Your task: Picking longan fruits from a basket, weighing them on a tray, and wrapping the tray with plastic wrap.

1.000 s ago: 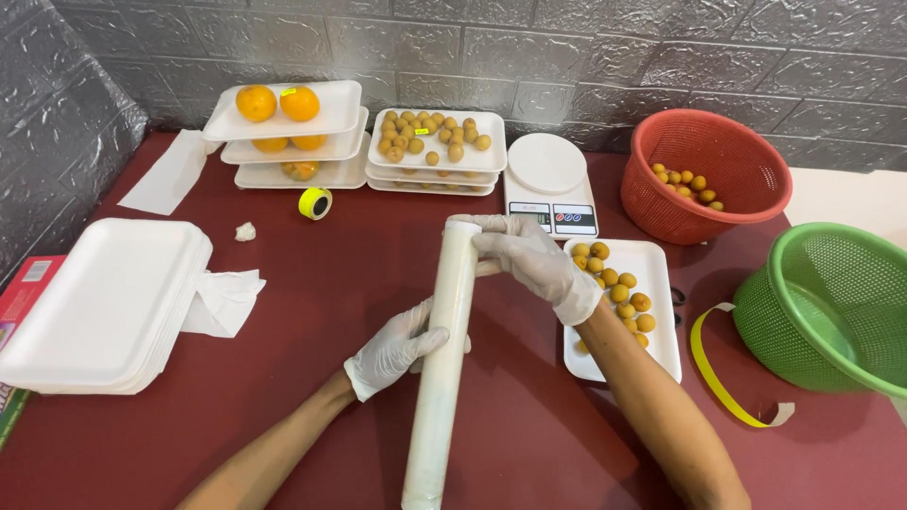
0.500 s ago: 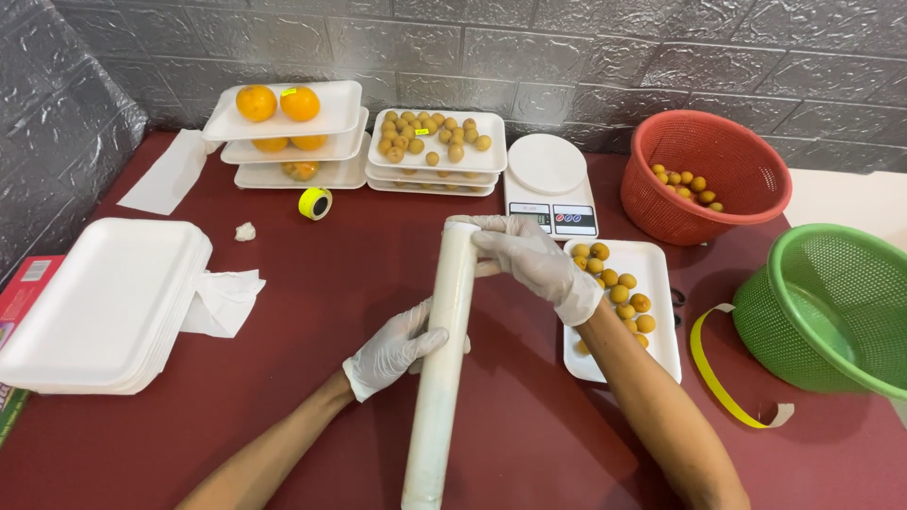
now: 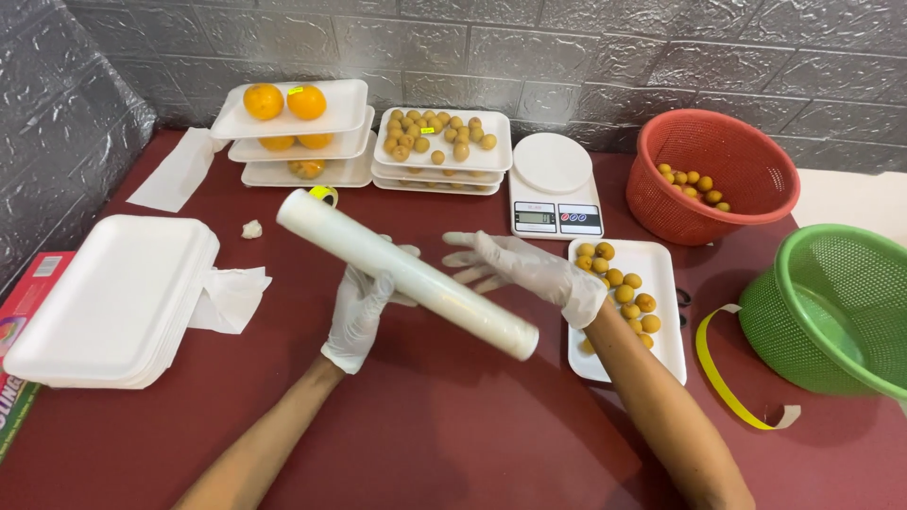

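Step in hand: handling of the roll of clear film (image 3: pixel 406 274). You held it clear of the dark red table (image 3: pixel 453 425), slanted, its far end up and to the left, its near end down and to the right; it hung at the middle of the scene, between the stack of white foam trays (image 3: pixel 104 302) on the left and the tray of small brown fruits (image 3: pixel 666 354) on the right.

Your left hand (image 3: pixel 364 307), gloved, was closed round the roll from below, near its middle; the fingers were wrapped about the tube. Your right hand (image 3: pixel 524 269), also gloved, lay open just behind the roll, fingers spread and pointing left; whether they touched the film could not be told; they gripped nothing.

Surroundings: a white kitchen scale (image 3: pixel 553 179) stood far of the fruit tray; a red basket (image 3: pixel 746 127) with a few fruits stood far right; a green basket (image 3: pixel 831 283) stood near right, a yellow strap (image 3: pixel 718 378) beside it; filled trays of oranges (image 3: pixel 354 94) and of small fruits (image 3: pixel 499 127) were stacked along the far wall.

Judgement: one hand alone carried the roll, so any further handling called for a second grip from your right hand; the smooth tube seemed liable to slip or swing toward the fruit tray.
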